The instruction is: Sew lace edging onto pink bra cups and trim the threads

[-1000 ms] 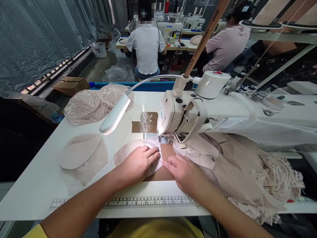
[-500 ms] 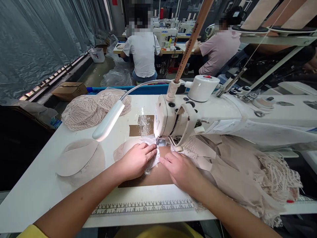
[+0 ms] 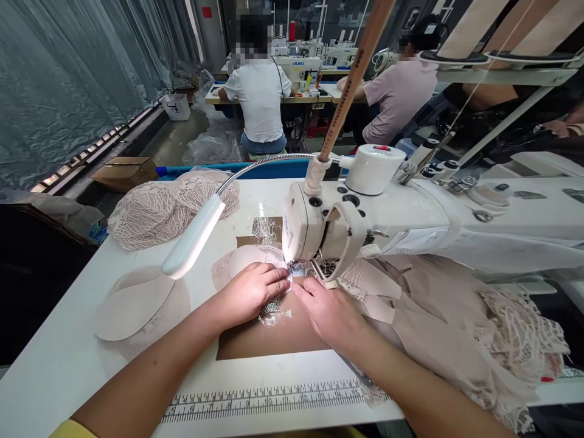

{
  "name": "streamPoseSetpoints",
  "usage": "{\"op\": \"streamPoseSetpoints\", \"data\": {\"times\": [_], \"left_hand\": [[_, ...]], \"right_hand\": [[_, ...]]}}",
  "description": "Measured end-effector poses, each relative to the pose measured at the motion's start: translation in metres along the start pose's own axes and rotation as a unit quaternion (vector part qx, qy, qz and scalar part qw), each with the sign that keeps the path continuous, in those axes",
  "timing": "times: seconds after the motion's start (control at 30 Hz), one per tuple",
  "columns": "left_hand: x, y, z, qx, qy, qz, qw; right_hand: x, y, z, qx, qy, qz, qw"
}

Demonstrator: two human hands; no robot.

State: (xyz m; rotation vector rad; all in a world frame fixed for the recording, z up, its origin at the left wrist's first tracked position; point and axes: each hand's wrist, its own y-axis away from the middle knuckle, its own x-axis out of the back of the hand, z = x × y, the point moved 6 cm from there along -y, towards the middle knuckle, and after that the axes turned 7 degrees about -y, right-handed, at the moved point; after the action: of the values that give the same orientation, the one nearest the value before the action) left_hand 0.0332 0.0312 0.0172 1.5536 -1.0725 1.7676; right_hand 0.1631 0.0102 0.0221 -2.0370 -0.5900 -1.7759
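A pale pink lace piece with a smooth rounded cup lies under the needle end of the white sewing machine. My left hand rests flat on this piece, fingers together and tips just left of the needle. Close on the right, my right hand has its fingers bent together at the lace piece's near edge; its lower fingers are hidden. Beneath both hands is a brown patch on the white table. Beige fabric with lace is heaped right of my right hand.
Stacked lace cups lie at the back left, with smooth oval pads nearer. A lamp on a bendable neck hangs over the table. A printed ruler runs along the front edge. Two people sit at machines beyond.
The lace piece has moved away from me, farther under the needle, and less of it shows between my hands. Both hands have stayed close to the needle. The view has shifted slightly.
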Motion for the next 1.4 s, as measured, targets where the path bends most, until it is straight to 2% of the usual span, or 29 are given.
{"op": "streamPoseSetpoints", "data": {"times": [0.2, 0.5, 0.8, 0.93, 1.1, 1.4], "left_hand": [[-0.001, 0.0, -0.004, 0.005, 0.006, 0.008, 1.0], [-0.002, -0.008, -0.018, 0.04, 0.03, -0.01, 0.999], [-0.006, -0.007, -0.021, 0.055, 0.005, -0.009, 0.998], [0.002, -0.007, -0.019, 0.059, -0.026, -0.006, 0.998], [0.01, 0.0, -0.013, 0.103, -0.067, -0.046, 0.991], [0.015, 0.004, 0.012, 0.094, 0.027, -0.073, 0.993]], "right_hand": [[0.001, -0.004, 0.002, 0.003, 0.01, 0.038, 0.999], [-0.014, -0.001, 0.014, 0.017, -0.036, 0.081, 0.996], [-0.003, -0.001, 0.013, 0.02, -0.07, 0.101, 0.992], [-0.003, 0.0, 0.015, 0.007, -0.087, 0.1, 0.991], [-0.002, 0.001, 0.018, 0.013, -0.119, 0.103, 0.987], [-0.001, 0.001, 0.02, 0.013, -0.136, 0.093, 0.986]]}}
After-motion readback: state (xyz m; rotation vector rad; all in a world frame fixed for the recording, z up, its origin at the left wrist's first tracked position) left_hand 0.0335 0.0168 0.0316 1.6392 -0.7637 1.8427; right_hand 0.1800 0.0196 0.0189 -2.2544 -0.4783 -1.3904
